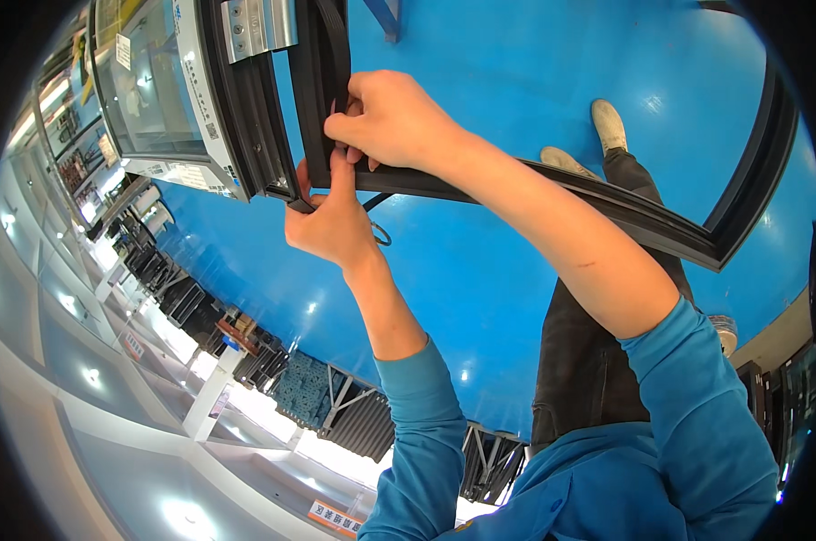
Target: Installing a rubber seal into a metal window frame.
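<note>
A black window frame (pixel 660 221) runs from the upper middle across to the right, over a blue floor. My left hand (pixel 331 216) grips the frame's corner from below, thumb up against a black rubber sealing strip (pixel 336 54) that runs along the frame's upright bar. My right hand (pixel 394 117) pinches that strip at the same corner, fingers curled over the frame's edge. The two hands touch each other. A loose end of the strip (pixel 378 233) dangles beneath my left hand.
A glazed white-edged window unit (pixel 155 99) with a metal bracket (pixel 259 25) stands beside the corner at upper left. My legs and shoes (pixel 609 122) show through the frame on the blue floor (pixel 480 298). Racks of dark profiles (pixel 336 406) line the hall behind.
</note>
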Demonstrator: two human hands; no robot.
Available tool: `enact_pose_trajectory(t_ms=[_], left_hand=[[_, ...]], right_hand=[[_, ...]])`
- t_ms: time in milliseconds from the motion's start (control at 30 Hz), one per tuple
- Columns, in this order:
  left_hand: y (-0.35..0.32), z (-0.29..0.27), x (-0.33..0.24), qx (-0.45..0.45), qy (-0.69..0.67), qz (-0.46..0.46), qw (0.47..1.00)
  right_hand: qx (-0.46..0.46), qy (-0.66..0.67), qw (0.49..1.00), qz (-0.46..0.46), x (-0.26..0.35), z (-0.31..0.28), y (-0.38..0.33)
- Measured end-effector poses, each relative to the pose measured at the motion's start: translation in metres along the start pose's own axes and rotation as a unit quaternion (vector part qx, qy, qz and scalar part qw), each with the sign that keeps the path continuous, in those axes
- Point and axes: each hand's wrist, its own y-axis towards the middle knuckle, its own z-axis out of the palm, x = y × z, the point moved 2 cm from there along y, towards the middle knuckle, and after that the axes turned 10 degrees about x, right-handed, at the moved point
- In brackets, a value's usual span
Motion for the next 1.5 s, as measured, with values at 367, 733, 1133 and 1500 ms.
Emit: enact_pose_trajectory(t_ms=[367, 733, 1133, 1500], left_hand=[[-0.002, 0.002, 0.003, -0.013, -0.005, 0.006, 1.0], [-0.001, 0.0, -0.001, -0.016, -0.052, 0.001, 0.999], [-0.004, 0.004, 0.004, -0.022, -0.05, 0.003, 0.998], [-0.013, 0.004, 0.01, -0.027, -0.188, -0.026, 0.981]], right_hand=[[-0.077, 0.016, 0.995, -0.063, -0.004, 0.018, -0.003], [-0.056, -0.23, 0.971, -0.033, 0.014, -0.009, -0.005], [0.003, 0.033, 0.999, -0.042, 0.002, -0.016, 0.012], [0.027, -0.188, 0.982, -0.017, 0.02, -0.016, 0.016]])
